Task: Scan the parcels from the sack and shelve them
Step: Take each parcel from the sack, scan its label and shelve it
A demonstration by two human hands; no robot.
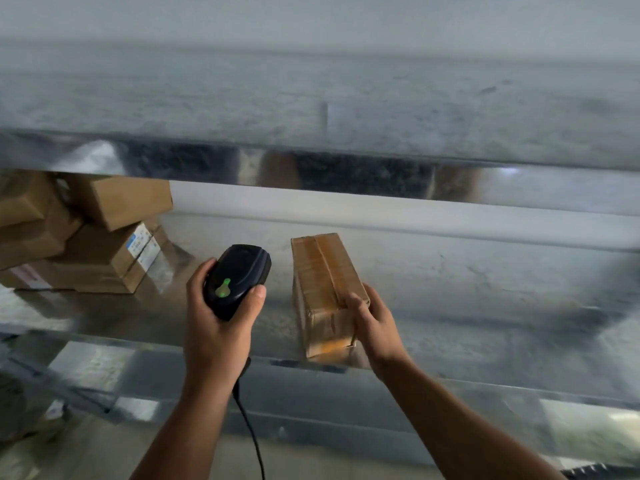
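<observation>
On the shelf (485, 289), near its front edge, sits the parcel (322, 271), right hand (372, 320) gripping its near end. Left hand (216, 317) is wrapped round the scanner (239, 278), green light on. Looks like the shelving step; next I'd guess push it deeper, then let go.

Both arms stretched out front, left hand (218, 317) wrapped round the scanner (239, 278), right hand (372, 320) gripping the parcel (322, 271).
</observation>
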